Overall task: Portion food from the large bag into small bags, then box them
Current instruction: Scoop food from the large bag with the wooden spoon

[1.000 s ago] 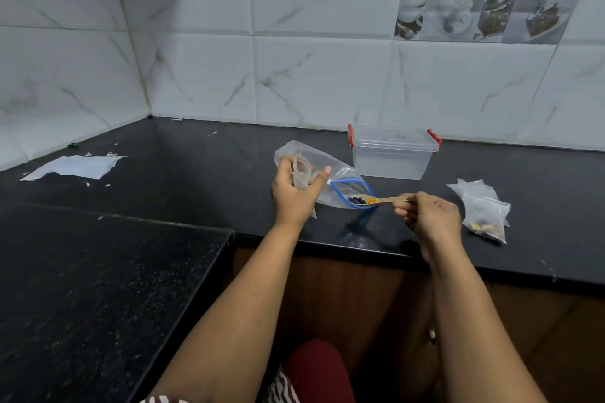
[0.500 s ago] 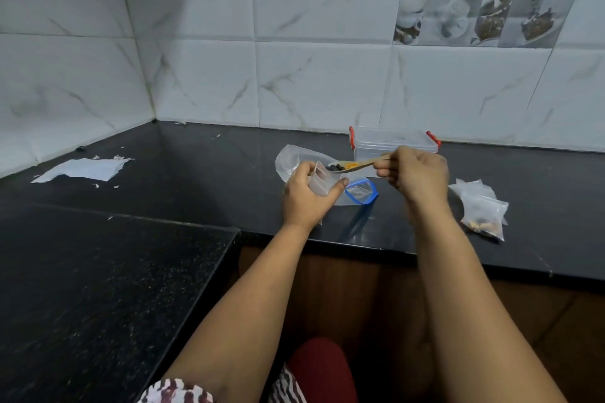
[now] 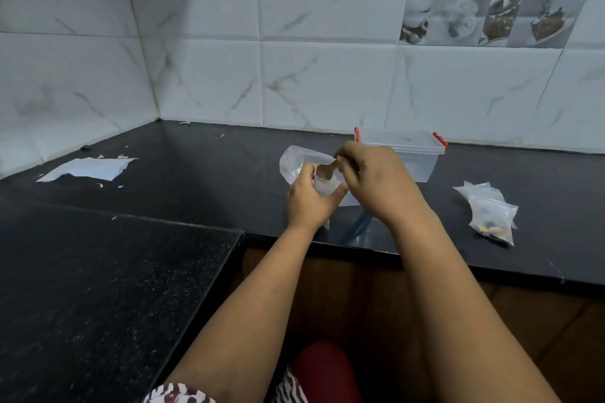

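A home kitchen is indicated by the black granite L-shaped countertop (image 3: 131, 271) and white marble-patterned wall tiles (image 3: 327, 85) with dessert-picture decor tiles (image 3: 491, 0).

Box (image 3: 413, 154) blocks behind hands, filled bags (image 3: 491, 216) at right, paper scrap (image 3: 88, 168) far left

Both hands meet at centre frame

Left hand (image 3: 307, 203) curls thumb and fingers round a small bag (image 3: 324, 185), held upright. Right hand (image 3: 373, 180), fingers bent, pinches a wooden spoon (image 3: 328, 169) above it; both forearms rise from the lower frame
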